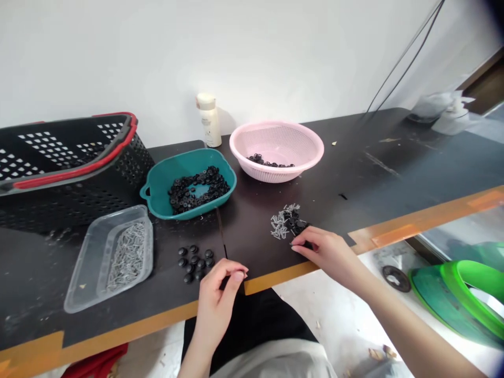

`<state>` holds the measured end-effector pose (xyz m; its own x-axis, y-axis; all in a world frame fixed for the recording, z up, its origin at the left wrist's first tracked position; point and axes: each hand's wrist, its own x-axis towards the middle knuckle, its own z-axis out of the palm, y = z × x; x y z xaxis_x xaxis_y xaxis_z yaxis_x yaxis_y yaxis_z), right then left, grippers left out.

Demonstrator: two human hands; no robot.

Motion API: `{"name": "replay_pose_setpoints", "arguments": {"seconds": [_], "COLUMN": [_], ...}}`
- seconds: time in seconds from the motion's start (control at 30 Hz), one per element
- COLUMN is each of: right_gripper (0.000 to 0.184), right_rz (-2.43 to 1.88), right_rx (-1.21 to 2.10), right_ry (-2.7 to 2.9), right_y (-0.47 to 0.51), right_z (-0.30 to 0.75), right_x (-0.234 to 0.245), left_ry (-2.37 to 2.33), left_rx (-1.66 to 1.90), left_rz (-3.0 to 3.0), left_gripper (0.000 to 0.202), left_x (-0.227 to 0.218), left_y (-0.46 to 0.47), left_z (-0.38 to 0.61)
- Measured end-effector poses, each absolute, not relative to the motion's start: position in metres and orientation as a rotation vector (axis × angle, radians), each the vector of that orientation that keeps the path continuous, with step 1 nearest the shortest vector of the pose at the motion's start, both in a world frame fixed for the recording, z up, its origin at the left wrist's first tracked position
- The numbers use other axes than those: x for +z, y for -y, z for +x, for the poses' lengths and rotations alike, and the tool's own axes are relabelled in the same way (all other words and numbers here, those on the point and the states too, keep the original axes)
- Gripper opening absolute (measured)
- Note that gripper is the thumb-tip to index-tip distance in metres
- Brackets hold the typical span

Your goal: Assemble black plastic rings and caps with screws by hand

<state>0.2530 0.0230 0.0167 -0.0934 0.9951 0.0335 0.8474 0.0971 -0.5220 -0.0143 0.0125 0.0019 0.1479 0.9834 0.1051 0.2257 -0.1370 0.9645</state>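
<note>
Step in hand: apparently fingertip handling of small parts. The right hand (326, 248) is at the edge of a loose pile of thin silver metal pins (280, 224) and small black pieces (296, 224) on the black worktop (252, 241). Its grip is nearly closed; whether it pinches a part cannot be told. The left hand (218, 294), beside the domed round black pieces (194, 260), has thumb and forefinger pressed together, contents hidden. The next move calls for precise fingertip control. Print on the white cylindrical bottle (210, 126) is illegible.
</note>
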Motion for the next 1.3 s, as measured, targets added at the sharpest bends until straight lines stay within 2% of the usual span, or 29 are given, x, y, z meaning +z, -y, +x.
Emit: {"name": "replay_pose_setpoints", "arguments": {"seconds": [0.13,0.3,0.47,0.53,0.63,0.73,0.87,1.3], "right_gripper": [0.019,0.018,0.012,0.009,0.003,0.012,0.016,0.01], "right_rz": [-1.75,-1.418,-1.08,-1.029,-0.937,-0.869,-0.862,-0.892], "right_rx": [0.68,1.211,1.369,1.345,1.152,0.97,0.903,0.722], "right_ry": [1.951,1.685,1.308,1.21,1.369,1.527,1.632,1.896], "right_y": [-0.018,-0.007,-0.002,0.0,0.001,0.003,0.004,0.002], "right_z": [0.241,0.214,0.176,0.163,0.151,0.143,0.141,0.149], "right_x": [0.021,0.034,0.04,0.042,0.044,0.044,0.044,0.054], "left_ry": [-1.202,-1.047,-0.886,-0.847,-0.829,-0.869,-0.843,-0.816], "left_rx": [1.141,1.28,1.364,1.399,1.431,1.449,1.476,1.449], "left_rz": [1.419,1.188,1.097,1.063,1.031,1.032,1.071,1.009], "left_gripper": [0.007,0.021,0.024,0.022,0.02,0.024,0.019,0.014], "left_x": [-0.002,-0.002,0.003,0.005,0.009,0.013,0.015,0.01], "left_y": [-0.009,-0.005,-0.003,-0.001,0.003,0.006,0.007,0.009], "left_z": [-0.014,-0.018,-0.017,-0.016,-0.014,-0.014,-0.014,-0.017]}}
